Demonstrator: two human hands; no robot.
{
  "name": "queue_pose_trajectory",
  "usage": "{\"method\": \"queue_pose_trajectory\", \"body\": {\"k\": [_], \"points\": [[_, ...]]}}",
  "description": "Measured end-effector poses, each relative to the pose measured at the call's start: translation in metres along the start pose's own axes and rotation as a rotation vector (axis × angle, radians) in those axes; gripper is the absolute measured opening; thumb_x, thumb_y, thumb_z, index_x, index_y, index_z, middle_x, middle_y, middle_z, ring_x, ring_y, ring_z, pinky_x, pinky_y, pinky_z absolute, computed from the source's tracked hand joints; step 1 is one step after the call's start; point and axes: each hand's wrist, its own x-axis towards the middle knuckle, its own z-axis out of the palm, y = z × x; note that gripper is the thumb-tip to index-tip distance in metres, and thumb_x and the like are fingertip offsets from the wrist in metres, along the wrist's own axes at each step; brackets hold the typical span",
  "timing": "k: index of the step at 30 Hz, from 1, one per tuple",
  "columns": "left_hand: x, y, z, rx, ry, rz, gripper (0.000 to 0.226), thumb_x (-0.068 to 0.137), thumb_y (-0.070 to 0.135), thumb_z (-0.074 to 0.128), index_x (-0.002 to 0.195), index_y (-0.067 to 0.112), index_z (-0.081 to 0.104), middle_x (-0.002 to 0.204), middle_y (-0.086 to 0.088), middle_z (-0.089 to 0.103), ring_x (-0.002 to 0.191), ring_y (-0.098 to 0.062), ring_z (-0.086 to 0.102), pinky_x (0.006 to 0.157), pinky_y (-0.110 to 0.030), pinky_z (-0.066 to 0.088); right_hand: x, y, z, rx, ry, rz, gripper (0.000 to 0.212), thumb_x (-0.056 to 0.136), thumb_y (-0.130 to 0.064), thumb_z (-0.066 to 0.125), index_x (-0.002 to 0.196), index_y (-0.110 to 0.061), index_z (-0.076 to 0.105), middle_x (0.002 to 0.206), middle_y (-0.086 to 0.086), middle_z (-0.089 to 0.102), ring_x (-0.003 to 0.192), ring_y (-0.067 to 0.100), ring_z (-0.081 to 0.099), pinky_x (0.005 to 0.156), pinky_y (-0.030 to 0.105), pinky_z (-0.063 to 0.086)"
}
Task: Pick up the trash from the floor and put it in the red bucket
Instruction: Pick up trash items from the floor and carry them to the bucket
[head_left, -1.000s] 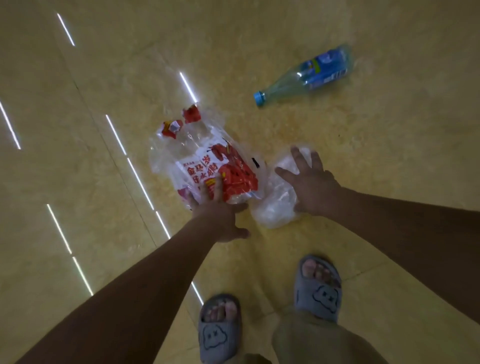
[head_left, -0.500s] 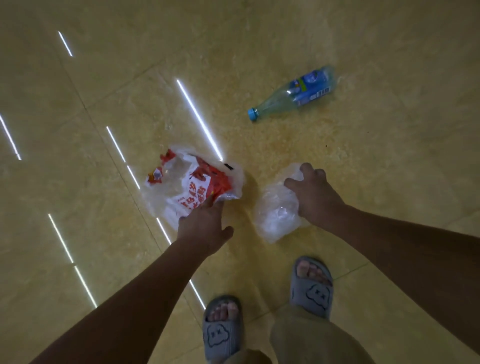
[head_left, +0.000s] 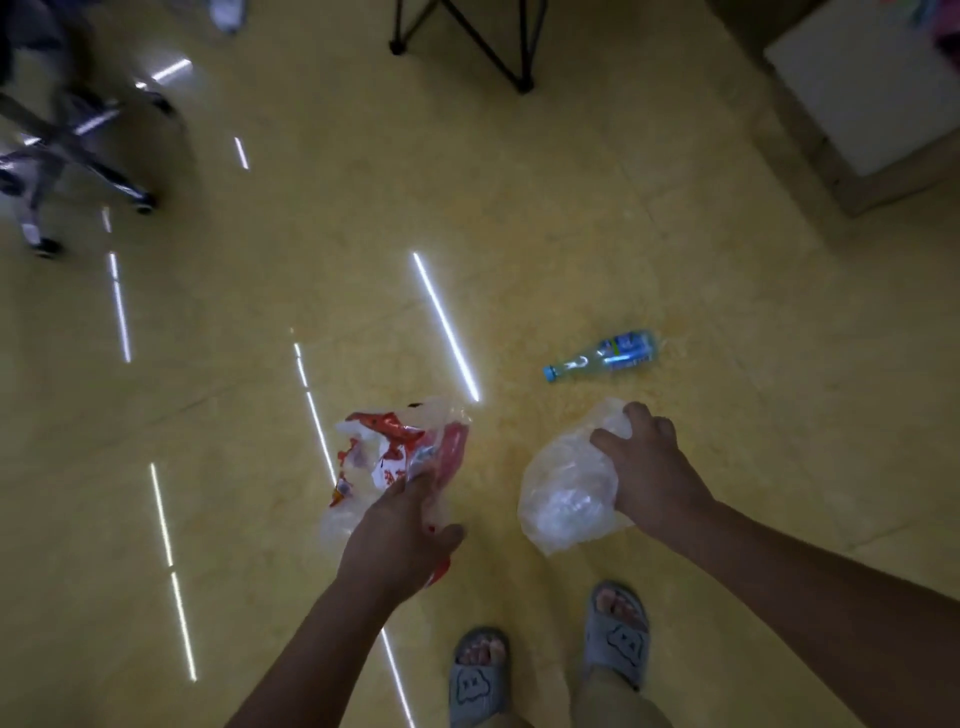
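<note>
We see two bare arms reaching in from the bottom of the frame over a glossy yellow floor (head_left: 519, 208). Left of centre, the left hand (head_left: 400, 540) grips a crumpled red-and-white plastic bag (head_left: 382, 457), its fingers curled into the plastic and its thumb out to the right. Right of centre, the right hand (head_left: 654, 473) clutches a clear plastic bag (head_left: 563, 493) from the right side, with the fingers bent over the top of it. We cannot tell whether either bag is clear of the floor.

Just above the right hand, a clear plastic bottle (head_left: 602, 356) with a blue cap and blue label lies on its side on the floor, apart from both bags.

At the bottom edge we see two feet in grey slippers (head_left: 618, 639). In the upper left stands a blurred wheeled chair base (head_left: 78, 140), black stand legs (head_left: 483, 41) are at top centre, and a white box (head_left: 872, 78) is in the upper right corner.
</note>
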Motion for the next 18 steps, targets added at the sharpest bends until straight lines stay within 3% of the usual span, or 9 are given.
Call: {"method": "queue_pose_trajectory", "body": {"k": [9,18], "points": [[-0.145,0.004,-0.136,-0.11,0.158,-0.122,0.072,0.075,0.056,0.067,0.138,0.029,0.046,0.129,0.005,0.057,0.108,-0.014,0.058,0.089,-0.031,0.05,-0.077,-0.094,-0.14,-0.051,0.056,-0.155,0.07,0.08,-0.015,0.069,0.141,-0.035,0.04,0.149,0.009,0.013,0.128,0.03,0.028,0.087,0.026,0.047],[-0.247,-0.03,-0.191,-0.169,0.283,-0.202,0.08,0.075,0.06,0.064,0.144,0.031,0.037,0.139,0.005,0.049,0.117,-0.016,0.054,0.095,-0.035,0.048,-0.125,-0.195,-0.216,-0.145,0.131,-0.367,0.066,0.079,-0.022,0.069,0.138,-0.036,0.042,0.15,0.008,0.011,0.13,0.028,0.024,0.095,0.029,0.047]]}}
